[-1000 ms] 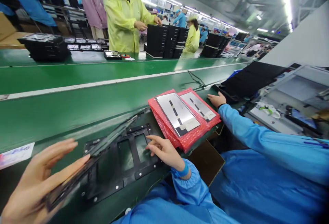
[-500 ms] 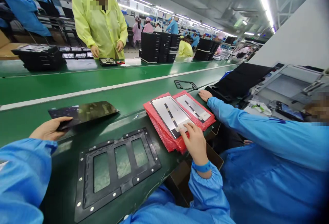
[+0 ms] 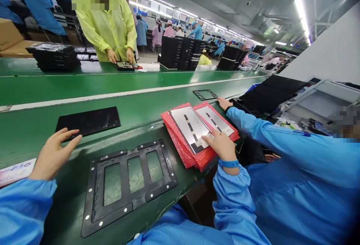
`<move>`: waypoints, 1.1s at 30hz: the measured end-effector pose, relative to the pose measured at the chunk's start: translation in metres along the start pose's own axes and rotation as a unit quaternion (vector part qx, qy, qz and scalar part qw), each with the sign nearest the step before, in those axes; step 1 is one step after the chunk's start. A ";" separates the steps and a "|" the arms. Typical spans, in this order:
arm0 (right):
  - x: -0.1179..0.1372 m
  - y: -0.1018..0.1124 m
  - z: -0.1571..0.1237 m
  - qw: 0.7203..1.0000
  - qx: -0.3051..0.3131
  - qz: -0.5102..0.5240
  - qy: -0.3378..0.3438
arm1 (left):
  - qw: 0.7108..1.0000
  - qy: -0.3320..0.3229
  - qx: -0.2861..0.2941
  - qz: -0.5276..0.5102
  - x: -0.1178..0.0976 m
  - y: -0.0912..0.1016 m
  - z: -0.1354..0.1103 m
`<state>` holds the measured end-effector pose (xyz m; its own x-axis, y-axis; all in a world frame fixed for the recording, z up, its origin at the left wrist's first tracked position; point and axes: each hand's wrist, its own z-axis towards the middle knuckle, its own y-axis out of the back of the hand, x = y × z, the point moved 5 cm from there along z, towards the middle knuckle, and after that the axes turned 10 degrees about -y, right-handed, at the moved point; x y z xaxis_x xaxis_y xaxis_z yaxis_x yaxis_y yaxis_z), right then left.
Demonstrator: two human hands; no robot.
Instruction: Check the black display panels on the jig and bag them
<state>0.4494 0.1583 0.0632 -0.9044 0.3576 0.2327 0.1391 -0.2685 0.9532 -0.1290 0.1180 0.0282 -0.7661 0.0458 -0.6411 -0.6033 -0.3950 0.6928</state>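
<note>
Your right hand [image 3: 223,149] is resting on the nearer of two silver-backed panels [image 3: 189,127]. Its fingers [image 3: 209,139] are lying spread across the panel's lower corner, open and not closing around anything. That panel and the second panel [image 3: 216,119] just beside it are lying on a pile of red bubble wrap [image 3: 180,149], which is sitting on the green conveyor worktop [image 3: 84,91], close to your side of it.

Your left hand [image 3: 53,155] is open and holding nothing, with its fingers [image 3: 71,134] stretching out flat toward the near edge of a flat black panel [image 3: 88,121]. You cannot tell from this view whether the fingertips are touching that edge or sitting just short of it.

Between your hands, a black fixture frame with three windows [image 3: 124,183] is lying flat on the belt. A smaller black frame [image 3: 205,94] is lying beyond the silver-backed panels.

A co-worker's hand [image 3: 225,103] in a blue sleeve is reaching in on your right, just past the far panel, near a pile of black sheets [image 3: 270,95]. Across the line, a person in a yellow smock [image 3: 107,31] is working with both hands on a dark device [image 3: 123,65].
</note>
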 end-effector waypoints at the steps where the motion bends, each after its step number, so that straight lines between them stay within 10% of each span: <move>1: -0.004 -0.001 0.008 1.000 0.014 0.023 0.001 | 1.000 -0.002 -0.012 0.007 -0.010 0.001 -0.013; 10: -0.020 -0.003 0.029 0.953 0.035 0.302 0.004 | 0.996 0.034 0.031 -0.073 -0.046 -0.021 -0.095; 21: -0.021 0.004 -0.004 0.798 0.033 0.596 -0.085 | 0.981 0.069 0.098 -0.155 -0.061 -0.034 -0.105; 29: 0.052 -0.011 -0.107 0.688 0.337 0.634 -0.105 | 0.931 0.073 0.154 -0.321 -0.089 -0.029 -0.108; 33: 0.098 -0.037 -0.153 0.614 0.530 0.577 -0.098 | 0.927 -0.009 0.076 -0.367 -0.107 -0.009 -0.108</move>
<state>0.2942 0.0663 0.0214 0.0949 0.6050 0.7905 0.9199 0.2502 -0.3019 -0.0172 0.0179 0.0551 -0.1389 0.2667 -0.9537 -0.9868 -0.1177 0.1108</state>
